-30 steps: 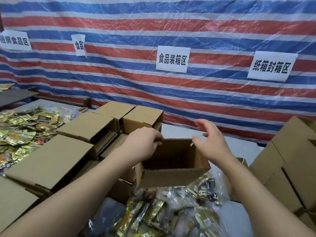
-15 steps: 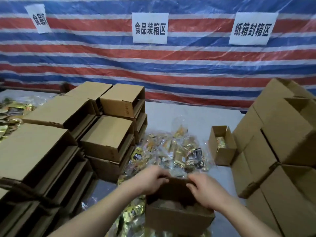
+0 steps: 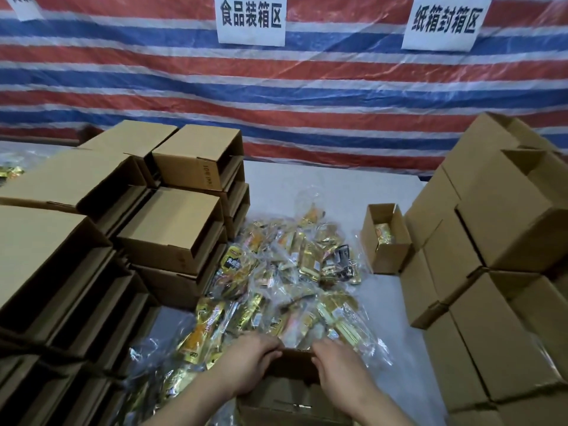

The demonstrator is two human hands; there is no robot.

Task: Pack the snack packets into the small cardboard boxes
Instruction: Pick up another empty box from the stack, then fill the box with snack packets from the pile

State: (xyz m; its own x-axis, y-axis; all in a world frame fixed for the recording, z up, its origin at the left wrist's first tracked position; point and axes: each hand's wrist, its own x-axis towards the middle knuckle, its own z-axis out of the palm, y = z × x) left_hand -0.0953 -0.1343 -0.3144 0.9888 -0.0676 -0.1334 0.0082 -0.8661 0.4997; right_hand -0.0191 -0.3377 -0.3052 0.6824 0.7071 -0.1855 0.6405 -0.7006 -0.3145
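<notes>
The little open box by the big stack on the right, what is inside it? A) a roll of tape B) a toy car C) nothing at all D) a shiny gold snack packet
D: the little open box stands on the table to the right of the snack pile, and a gold snack packet shows inside it.

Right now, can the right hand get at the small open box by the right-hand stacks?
Probably yes, once it lets go: the right hand grips the near box. The small open box stands uncovered, with bare table between.
</notes>
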